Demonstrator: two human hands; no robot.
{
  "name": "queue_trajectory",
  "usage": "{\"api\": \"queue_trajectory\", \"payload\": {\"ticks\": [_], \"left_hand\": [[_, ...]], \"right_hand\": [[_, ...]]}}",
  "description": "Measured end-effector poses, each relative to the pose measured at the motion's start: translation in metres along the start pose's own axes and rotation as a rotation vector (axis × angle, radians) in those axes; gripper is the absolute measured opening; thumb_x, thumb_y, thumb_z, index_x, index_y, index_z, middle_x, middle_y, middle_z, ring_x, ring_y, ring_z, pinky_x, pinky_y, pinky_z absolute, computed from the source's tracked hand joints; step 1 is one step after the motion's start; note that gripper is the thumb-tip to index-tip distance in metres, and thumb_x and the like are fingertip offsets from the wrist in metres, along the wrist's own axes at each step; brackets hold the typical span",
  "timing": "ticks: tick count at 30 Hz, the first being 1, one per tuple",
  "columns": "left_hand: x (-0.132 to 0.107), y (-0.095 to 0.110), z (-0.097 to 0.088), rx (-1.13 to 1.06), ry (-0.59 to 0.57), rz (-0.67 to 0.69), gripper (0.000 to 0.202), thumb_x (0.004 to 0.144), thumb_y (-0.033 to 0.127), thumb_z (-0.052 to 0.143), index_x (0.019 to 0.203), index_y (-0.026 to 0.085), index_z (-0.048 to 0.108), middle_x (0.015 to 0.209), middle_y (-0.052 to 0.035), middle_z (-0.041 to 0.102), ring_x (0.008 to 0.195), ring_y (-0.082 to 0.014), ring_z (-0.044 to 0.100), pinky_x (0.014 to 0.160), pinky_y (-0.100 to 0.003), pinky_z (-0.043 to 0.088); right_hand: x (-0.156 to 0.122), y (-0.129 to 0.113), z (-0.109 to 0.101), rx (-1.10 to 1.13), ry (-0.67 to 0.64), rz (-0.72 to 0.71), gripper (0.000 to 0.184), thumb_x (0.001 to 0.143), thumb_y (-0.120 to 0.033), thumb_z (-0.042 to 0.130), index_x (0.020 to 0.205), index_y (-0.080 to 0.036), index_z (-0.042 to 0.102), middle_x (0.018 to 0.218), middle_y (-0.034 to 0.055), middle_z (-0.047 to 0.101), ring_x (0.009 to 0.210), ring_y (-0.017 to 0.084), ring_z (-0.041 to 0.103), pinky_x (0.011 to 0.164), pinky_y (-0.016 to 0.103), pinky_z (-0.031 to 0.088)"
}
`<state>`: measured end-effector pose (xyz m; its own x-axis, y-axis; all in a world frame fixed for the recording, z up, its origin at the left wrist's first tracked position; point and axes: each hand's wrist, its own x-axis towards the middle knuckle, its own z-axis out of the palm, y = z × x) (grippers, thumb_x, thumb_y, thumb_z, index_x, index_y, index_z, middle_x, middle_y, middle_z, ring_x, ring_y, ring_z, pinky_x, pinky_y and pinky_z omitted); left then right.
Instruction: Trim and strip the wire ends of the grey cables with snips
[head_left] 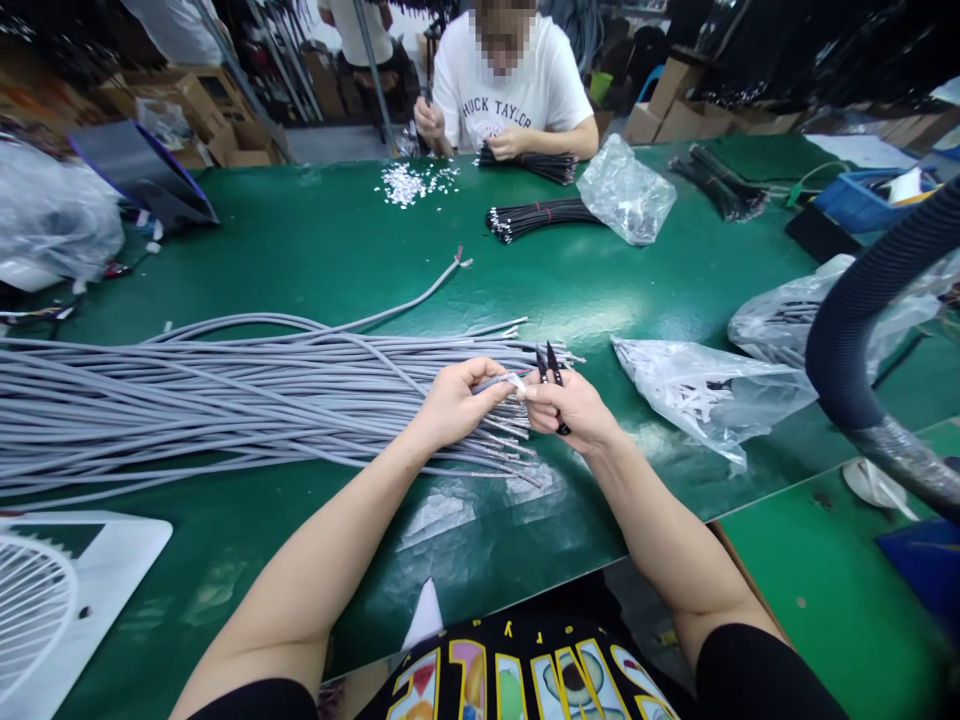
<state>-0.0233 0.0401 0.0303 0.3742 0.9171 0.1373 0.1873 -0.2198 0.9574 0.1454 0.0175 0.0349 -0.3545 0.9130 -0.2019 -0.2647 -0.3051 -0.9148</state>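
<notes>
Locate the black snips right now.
Head view, just right of centre: the black snips are held in the right hand, blades pointing away from the wearer, at the right end of the grey cable bundle.

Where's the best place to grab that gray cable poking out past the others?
Probably by its gray sheath, just behind the split end, pinched from above: that stretch curves away from the pile, with green table on both sides.

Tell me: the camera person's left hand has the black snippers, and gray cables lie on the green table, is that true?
No: the head view shows the black snippers in the right hand, not the left hand. Gray cables do lie on the green table.
</notes>
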Motion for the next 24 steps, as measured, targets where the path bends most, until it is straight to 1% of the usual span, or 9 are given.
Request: {"api": "queue_trajectory", "payload": {"ticks": [3,6,8,10,12,15,18,20,24], "left_hand": [[0.000,0.000,0.002,0.082,-0.001,-0.042,0.026,0.074,0.039,0.066,0.075,0.013,0.065,0.067,0.0004,0.063,0.062,-0.0099,0.050,0.061,-0.022,0.038],[-0.001,0.000,0.001,0.073,-0.016,-0.098,0.028,0.072,0.041,0.067,0.071,0.013,0.064,0.057,0.0035,0.055,0.053,-0.0076,0.041,0.053,-0.021,0.032],[-0.001,0.001,0.000,0.069,-0.026,-0.117,0.028,0.070,0.040,0.068,0.071,0.013,0.065,0.054,0.0044,0.051,0.051,-0.0069,0.038,0.052,-0.021,0.030],[-0.001,0.001,0.000,0.075,-0.034,-0.122,0.027,0.070,0.040,0.068,0.070,0.013,0.065,0.054,0.0046,0.050,0.051,-0.0066,0.036,0.051,-0.020,0.029],[-0.002,0.002,0.000,0.081,-0.044,-0.124,0.027,0.070,0.039,0.067,0.070,0.012,0.066,0.054,0.0047,0.049,0.051,-0.0064,0.035,0.051,-0.020,0.028],[-0.002,0.002,0.002,0.103,-0.073,-0.135,0.028,0.071,0.040,0.066,0.067,0.012,0.065,0.054,0.0049,0.048,0.051,-0.0063,0.034,0.051,-0.020,0.028],[-0.003,-0.001,0.005,0.167,-0.101,-0.129,0.032,0.073,0.043,0.065,0.064,0.012,0.064,0.053,0.0046,0.047,0.052,-0.0069,0.036,0.051,-0.020,0.028],[-0.004,-0.005,0.007,0.223,-0.123,-0.085,0.032,0.076,0.042,0.062,0.064,0.013,0.065,0.055,0.0040,0.049,0.054,-0.0078,0.039,0.053,-0.021,0.029],[-0.006,-0.011,0.010,0.364,-0.198,0.057,0.031,0.082,0.037,0.058,0.063,0.014,0.062,0.054,0.0044,0.049,0.054,-0.0079,0.040,0.055,-0.021,0.028]], "right_hand": [[-0.004,-0.001,0.002,-0.061,0.101,-0.146,0.022,0.071,-0.034,0.069,0.069,-0.016,0.057,0.040,-0.0106,0.035,0.034,0.005,0.030,0.039,0.021,0.025],[-0.010,-0.004,-0.004,-0.411,0.241,-0.383,0.015,0.078,-0.031,0.062,0.078,-0.016,0.065,0.044,-0.0074,0.042,0.039,0.006,0.036,0.043,0.022,0.030],[-0.012,-0.005,-0.010,-0.702,0.281,-0.535,0.017,0.080,-0.025,0.058,0.091,-0.018,0.069,0.053,-0.0043,0.053,0.047,0.008,0.044,0.050,0.023,0.038],[-0.012,-0.005,-0.015,-0.922,0.236,-0.647,0.027,0.082,-0.020,0.054,0.104,-0.020,0.069,0.071,-0.0002,0.065,0.060,0.011,0.056,0.061,0.024,0.045],[-0.010,-0.003,-0.020,-1.048,0.160,-0.716,0.031,0.084,-0.017,0.050,0.107,-0.021,0.069,0.087,0.0029,0.071,0.073,0.013,0.062,0.069,0.025,0.048],[-0.006,0.001,-0.024,-1.140,0.103,-0.799,0.025,0.086,-0.017,0.051,0.101,-0.021,0.071,0.083,0.0033,0.071,0.072,0.013,0.062,0.067,0.023,0.046],[-0.005,0.002,-0.023,-1.156,0.079,-0.826,0.020,0.087,-0.020,0.053,0.094,-0.020,0.072,0.072,0.0020,0.066,0.064,0.012,0.058,0.061,0.023,0.042],[-0.006,0.002,-0.021,-1.130,0.094,-0.781,0.018,0.087,-0.022,0.054,0.084,-0.018,0.071,0.068,0.0021,0.063,0.062,0.012,0.055,0.059,0.024,0.039],[-0.003,0.000,-0.016,-0.942,0.185,-0.527,0.021,0.081,-0.026,0.057,0.064,-0.016,0.064,0.061,0.0016,0.058,0.057,0.011,0.049,0.057,0.026,0.035]]}}
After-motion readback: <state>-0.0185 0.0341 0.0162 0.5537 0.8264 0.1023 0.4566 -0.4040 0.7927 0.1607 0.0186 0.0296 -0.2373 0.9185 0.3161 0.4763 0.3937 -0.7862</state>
